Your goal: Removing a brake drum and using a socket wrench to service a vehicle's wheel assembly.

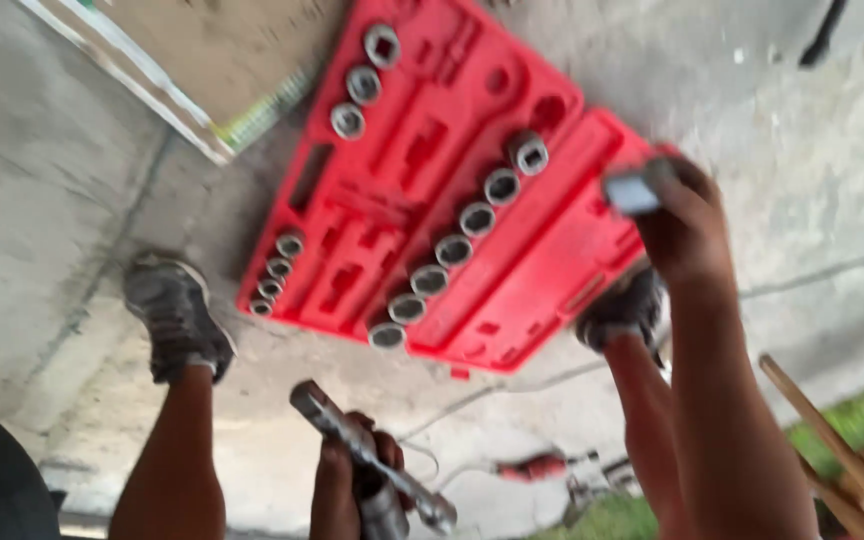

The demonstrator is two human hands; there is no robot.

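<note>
the left hand [357, 480] is closed around a metal ratchet wrench [367, 455], its grip wrapped about the middle of the shaft so that one end pokes up toward the case and the other slants down to the right. the right hand [687, 225] is raised over the right edge of the open red socket case [552, 270], fingers pinched shut on a single grey socket [632, 190] (blurred, so its size is hard to tell). the case lies flat on the concrete floor [52, 180], with rows of sockets [452, 250] seated in their moulded slots and several slots empty. a shoe [177, 315] stands left of the case, another [622, 310] at its lower right corner. the wrench looks heavy, stiff and smooth steel, likely to slip in a loose hold, so the shaft near the head seems the surest place to take it. the socket is small, hard and dense, best held by its sides.
</note>
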